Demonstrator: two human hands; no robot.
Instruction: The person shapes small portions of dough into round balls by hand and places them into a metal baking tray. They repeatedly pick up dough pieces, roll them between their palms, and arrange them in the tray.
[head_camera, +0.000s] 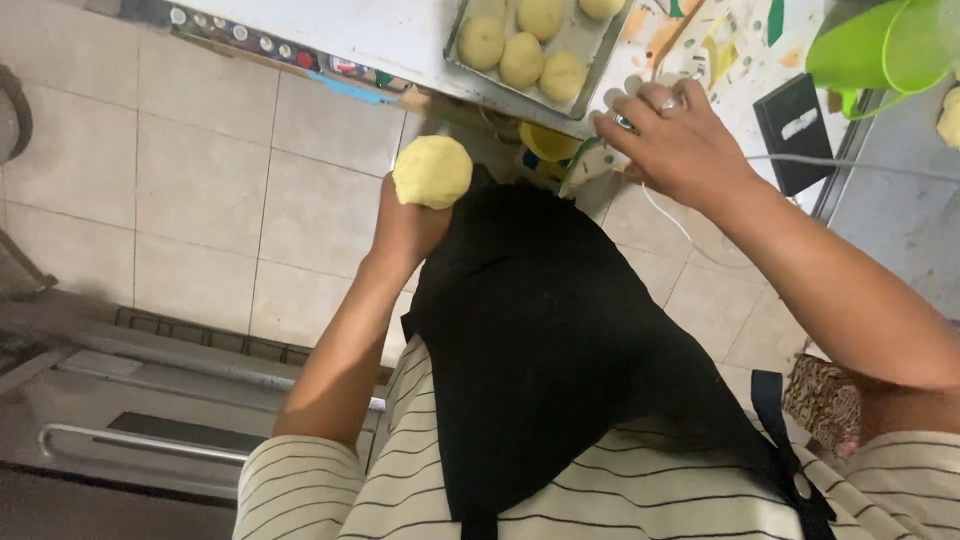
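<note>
The left hand (405, 228) cups a round yellow dough ball (432, 172) from below, held over the tiled floor (200, 180) in front of the black apron (540, 340). Best kept level, fingers loose, so it stays round. Right of it, the right hand (680, 145) is closed around a small whitish object at the surface's (400, 35) edge, just beside the tray (590, 85) of shaped balls.

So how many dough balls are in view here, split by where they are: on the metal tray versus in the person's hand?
Dough balls on the metal tray: 5, at and, the last cut off by the top edge.
Dough ball held in the left hand: 1, at.
Total: 6
</note>
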